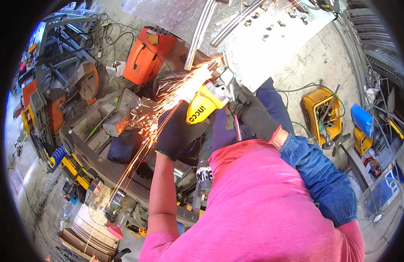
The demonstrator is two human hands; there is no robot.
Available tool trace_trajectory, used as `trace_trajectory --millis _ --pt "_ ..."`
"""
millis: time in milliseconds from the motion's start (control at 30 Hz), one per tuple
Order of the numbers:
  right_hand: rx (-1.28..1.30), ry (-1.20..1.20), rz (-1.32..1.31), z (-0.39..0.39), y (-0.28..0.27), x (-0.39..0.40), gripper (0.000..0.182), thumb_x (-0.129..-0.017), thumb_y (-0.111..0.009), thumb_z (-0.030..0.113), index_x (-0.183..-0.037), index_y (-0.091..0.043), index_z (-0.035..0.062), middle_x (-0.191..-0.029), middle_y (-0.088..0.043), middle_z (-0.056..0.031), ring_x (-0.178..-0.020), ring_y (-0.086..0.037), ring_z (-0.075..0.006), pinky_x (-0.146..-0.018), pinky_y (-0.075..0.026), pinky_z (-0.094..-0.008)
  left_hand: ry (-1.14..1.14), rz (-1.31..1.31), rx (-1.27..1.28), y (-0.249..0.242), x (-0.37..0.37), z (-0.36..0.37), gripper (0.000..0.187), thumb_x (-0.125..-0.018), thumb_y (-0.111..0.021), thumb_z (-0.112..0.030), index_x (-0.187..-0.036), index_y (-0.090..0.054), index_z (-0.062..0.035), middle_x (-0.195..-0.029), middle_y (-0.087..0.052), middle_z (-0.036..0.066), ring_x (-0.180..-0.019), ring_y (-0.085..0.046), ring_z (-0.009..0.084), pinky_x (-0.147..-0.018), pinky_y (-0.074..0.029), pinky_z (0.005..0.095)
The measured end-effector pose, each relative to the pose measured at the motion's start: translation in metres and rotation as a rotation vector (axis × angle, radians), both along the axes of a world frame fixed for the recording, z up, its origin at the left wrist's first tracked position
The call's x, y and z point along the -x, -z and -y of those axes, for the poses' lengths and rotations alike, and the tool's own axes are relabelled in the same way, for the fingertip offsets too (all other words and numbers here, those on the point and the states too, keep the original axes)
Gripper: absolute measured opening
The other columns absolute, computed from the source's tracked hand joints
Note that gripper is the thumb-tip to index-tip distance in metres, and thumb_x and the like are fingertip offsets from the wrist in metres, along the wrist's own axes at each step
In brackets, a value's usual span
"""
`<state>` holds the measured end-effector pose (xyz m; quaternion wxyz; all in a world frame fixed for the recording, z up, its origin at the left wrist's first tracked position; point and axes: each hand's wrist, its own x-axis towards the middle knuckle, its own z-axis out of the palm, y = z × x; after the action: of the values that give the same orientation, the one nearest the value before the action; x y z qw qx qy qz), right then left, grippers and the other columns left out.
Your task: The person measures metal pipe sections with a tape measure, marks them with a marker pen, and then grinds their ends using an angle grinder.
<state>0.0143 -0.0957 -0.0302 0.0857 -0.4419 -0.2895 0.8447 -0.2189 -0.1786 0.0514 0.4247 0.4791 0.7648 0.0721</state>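
My gloved left hand (pixel 178 131) is closed around the body of a yellow angle grinder (pixel 206 104). Bright sparks (pixel 167 102) stream from the grinder's head toward the lower left. The metal guard faces me, and the disc itself is hidden by it and the glare. My right hand (pixel 256 114), also gloved and under a denim sleeve, grips a thin shiny metal tube (pixel 237 129). That tube runs up beside the grinder's head; its contact with the disc cannot be made out.
Ahead lies a bright metal sheet (pixel 258 65) carrying steel tubes (pixel 237 22) and several small metal pieces (pixel 281 23). An orange machine (pixel 147 54) stands left, near a cut-off saw (pixel 84 83). A yellow crate (pixel 320 111) of tools and a green cable (pixel 293 89) are right.
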Motion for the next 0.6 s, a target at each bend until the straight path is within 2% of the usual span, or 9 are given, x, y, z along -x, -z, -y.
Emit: trace_trajectory --millis 167,267,400,467,500,567,600 --pt "0.051 0.047 -0.025 0.0 -0.004 0.002 0.026 -0.112 -0.061 0.013 -0.134 -0.053 -0.0004 -0.097 -0.065 -0.0087 -0.077 -0.07 -0.0212 -0.068 -0.066 -0.0403 -0.049 -0.026 -0.117 0.003 -0.004 0.007 0.05 -0.079 -0.089 -0.034 -0.114 -0.071 -0.0034 -0.095 -0.075 0.021 -0.086 -0.074 0.0398 -0.075 -0.058 0.0474" --pt "0.045 -0.001 0.035 -0.002 -0.008 0.003 0.026 -0.112 -0.059 0.01 -0.134 -0.053 -0.0004 -0.097 -0.064 -0.0087 -0.077 -0.07 -0.0211 -0.067 -0.066 -0.0402 0.007 -0.059 -0.04 -0.001 -0.004 -0.001 0.051 -0.078 -0.089 -0.034 -0.114 -0.071 -0.0034 -0.097 -0.075 0.022 -0.088 -0.074 0.0406 -0.076 -0.058 0.0471" --pt "0.039 -0.006 0.041 -0.002 -0.006 0.005 0.028 -0.111 -0.057 0.007 -0.138 -0.051 -0.0011 -0.098 -0.064 -0.0085 -0.076 -0.069 -0.0205 -0.067 -0.065 -0.0392 -0.043 -0.015 -0.109 0.011 -0.003 0.008 0.051 -0.077 -0.09 -0.033 -0.115 -0.071 -0.004 -0.098 -0.076 0.022 -0.09 -0.075 0.0405 -0.076 -0.058 0.0473" --pt "0.021 -0.028 0.066 -0.002 -0.005 0.005 0.03 -0.111 -0.056 0.006 -0.14 -0.05 -0.0013 -0.098 -0.064 -0.0083 -0.075 -0.069 -0.0202 -0.067 -0.065 -0.0385 -0.04 0.086 -0.111 0.026 0.003 0.015 0.062 -0.078 -0.091 -0.032 -0.128 -0.068 -0.004 -0.104 -0.075 0.022 -0.093 -0.076 0.0354 -0.08 -0.059 0.0434" --pt "0.023 -0.01 0.056 0.0 -0.004 0.006 0.032 -0.111 -0.057 0.006 -0.141 -0.05 -0.0015 -0.098 -0.064 -0.0081 -0.075 -0.069 -0.0199 -0.067 -0.064 -0.0377 -0.04 0.086 -0.111 0.018 0.001 0.01 0.062 -0.078 -0.091 -0.032 -0.128 -0.068 -0.004 -0.104 -0.075 0.022 -0.093 -0.076 0.0354 -0.08 -0.059 0.0434" --pt "0.021 0.008 0.046 0.0 -0.004 0.007 0.033 -0.111 -0.057 0.006 -0.143 -0.049 -0.0017 -0.098 -0.064 -0.008 -0.074 -0.068 -0.0196 -0.066 -0.063 -0.037 -0.016 -0.024 0.108 -0.005 -0.003 -0.007 0.061 -0.079 -0.091 -0.03 -0.13 -0.067 -0.0045 -0.109 -0.075 0.02 -0.096 -0.076 0.0339 -0.082 -0.06 0.0429" --pt "0.013 0.028 0.079 0.002 -0.005 0.009 0.026 -0.11 -0.058 0.005 -0.136 -0.055 0.0008 -0.096 -0.065 -0.0063 -0.072 -0.067 -0.017 -0.065 -0.061 -0.0339 -0.015 -0.024 0.107 -0.005 -0.003 -0.007 0.061 -0.079 -0.091 -0.03 -0.13 -0.067 -0.0045 -0.109 -0.075 0.02 -0.096 -0.076 0.0339 -0.082 -0.06 0.0429"
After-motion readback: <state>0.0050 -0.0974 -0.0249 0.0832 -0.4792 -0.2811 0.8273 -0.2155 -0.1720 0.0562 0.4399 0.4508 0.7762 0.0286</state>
